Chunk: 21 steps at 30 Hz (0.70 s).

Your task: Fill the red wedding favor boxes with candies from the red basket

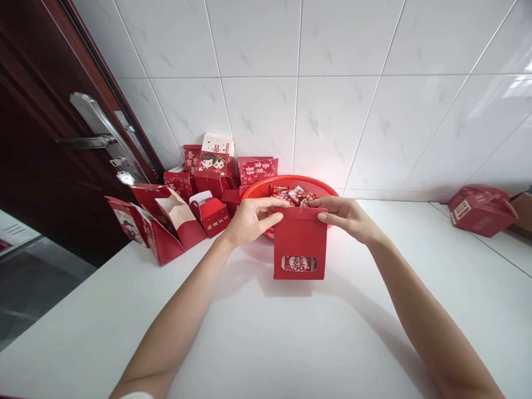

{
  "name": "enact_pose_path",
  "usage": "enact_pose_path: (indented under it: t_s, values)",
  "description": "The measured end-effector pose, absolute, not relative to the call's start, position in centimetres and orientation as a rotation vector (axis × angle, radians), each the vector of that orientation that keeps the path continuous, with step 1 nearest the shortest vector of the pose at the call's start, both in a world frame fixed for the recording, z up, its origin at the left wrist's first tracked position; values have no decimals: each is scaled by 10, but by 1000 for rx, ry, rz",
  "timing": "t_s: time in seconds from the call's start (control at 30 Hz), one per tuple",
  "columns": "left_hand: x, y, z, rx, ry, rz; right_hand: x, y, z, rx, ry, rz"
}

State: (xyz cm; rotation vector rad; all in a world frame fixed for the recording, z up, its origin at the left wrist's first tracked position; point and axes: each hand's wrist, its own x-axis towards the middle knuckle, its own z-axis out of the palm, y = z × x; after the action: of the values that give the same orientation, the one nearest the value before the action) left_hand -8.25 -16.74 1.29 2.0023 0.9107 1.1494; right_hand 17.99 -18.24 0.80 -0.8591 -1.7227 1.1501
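A flat-fronted red gift bag hangs upright above the white table, its top folded down. Through the oval window near its bottom, printed red and white contents show. My left hand pinches the bag's upper left corner between thumb and fingers. At the upper right corner, my right hand grips it the same way. Right behind the bag stands a red plastic basket holding wrapped candies; the bag and both hands cover part of it.
Several red gift boxes and bags crowd the table's left back, near a dark door with a metal handle. A red box sits at the far right beside a brown one. White tiles rise behind the table.
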Motion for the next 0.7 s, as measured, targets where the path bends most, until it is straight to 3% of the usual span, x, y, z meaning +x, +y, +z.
enact_pose_path:
  t_s: [0.43, 0.7]
  values:
    - [-80, -168, 9, 2080, 871, 933, 191, -185, 15, -879, -1905, 1111]
    - [-94, -167, 21, 2068, 899, 1097, 240, -182, 28, -1042, -1822, 1000]
